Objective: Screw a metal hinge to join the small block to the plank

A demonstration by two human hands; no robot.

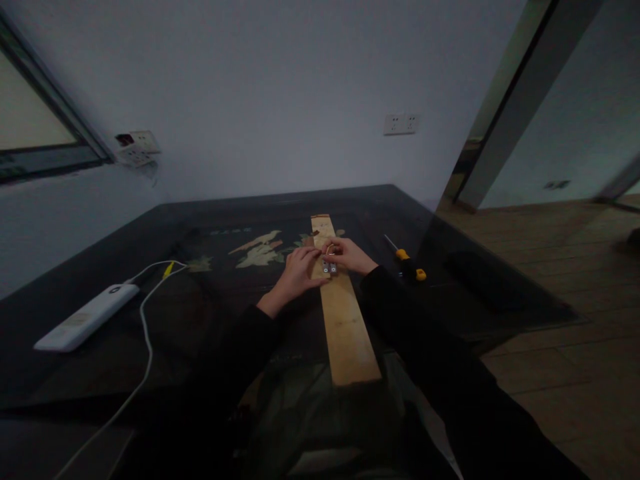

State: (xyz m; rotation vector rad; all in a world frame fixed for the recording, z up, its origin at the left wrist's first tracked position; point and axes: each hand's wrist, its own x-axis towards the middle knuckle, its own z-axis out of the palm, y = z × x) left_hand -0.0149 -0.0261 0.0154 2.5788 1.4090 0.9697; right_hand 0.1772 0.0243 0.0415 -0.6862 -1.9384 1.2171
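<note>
A long light wooden board (345, 330) lies lengthwise across the dark table, its near end reaching over the front edge. On its upper part sits a small silver metal fitting (329, 269) with round holes, perhaps a latch or hinge; its exact kind is unclear. My left hand (299, 273) comes from the left, fingertips at the fitting's far side and thumb along the board beside its near side. From the right, my right hand (347, 255) pinches at the fitting's far end, thumb and index finger curled together. What lies between those fingertips is too small to make out.
Right of the board lies a yellow-and-black screwdriver (406, 260), tip pointing away. A white power strip or power bank (87, 319) with a cable (146, 333) is at the left. The table (210, 227) meets a wall with sockets (401, 124). A dark flat object (483, 283) lies at right.
</note>
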